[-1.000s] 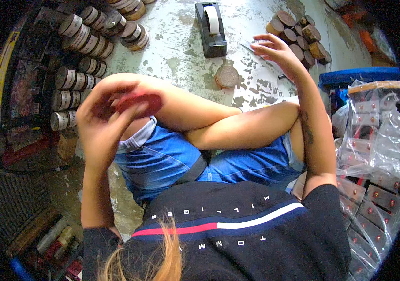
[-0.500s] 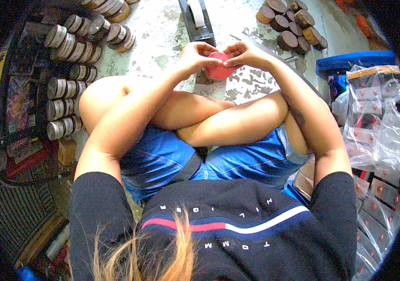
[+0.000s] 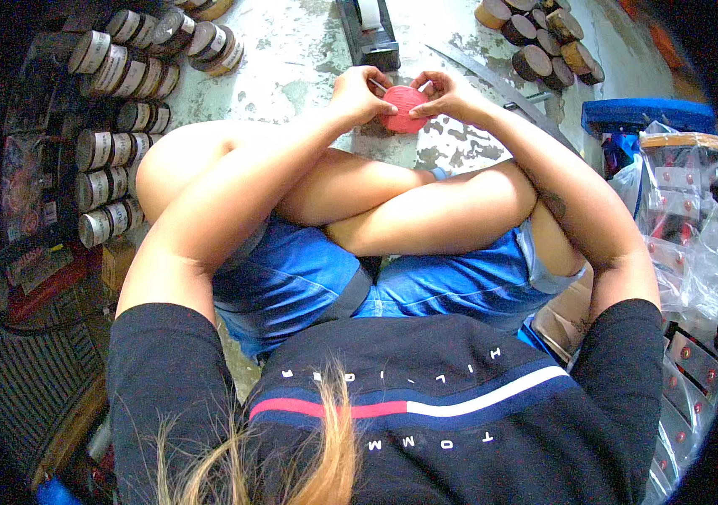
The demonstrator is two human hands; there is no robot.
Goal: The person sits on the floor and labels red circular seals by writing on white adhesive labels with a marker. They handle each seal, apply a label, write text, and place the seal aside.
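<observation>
Above my crossed legs, both hands hold a red round disc (image 3: 405, 109) whose surface shows fine lines, like wound thread; its exact kind I cannot make out. My left hand (image 3: 360, 94) pinches its left edge, thumb on the near face. On the other side my right hand (image 3: 450, 96) grips the right edge, thumb also on the face. Just beyond the hands stands a black tape dispenser (image 3: 382, 55) with a whitish roll in it. A long flat metal strip (image 3: 464, 61), like a ruler or blade, lies beyond my right hand.
Rows of dark round tins (image 3: 111, 143) with white labels line the left side. More dark round tins (image 3: 531, 63) cluster at the far right. A blue plastic edge (image 3: 649, 114) and clear bags with small red pieces (image 3: 678, 219) stand at the right.
The hands and red disc have shifted slightly right and up in view, and the disc faces me more fully. The surroundings have shifted too, as the view moved.
</observation>
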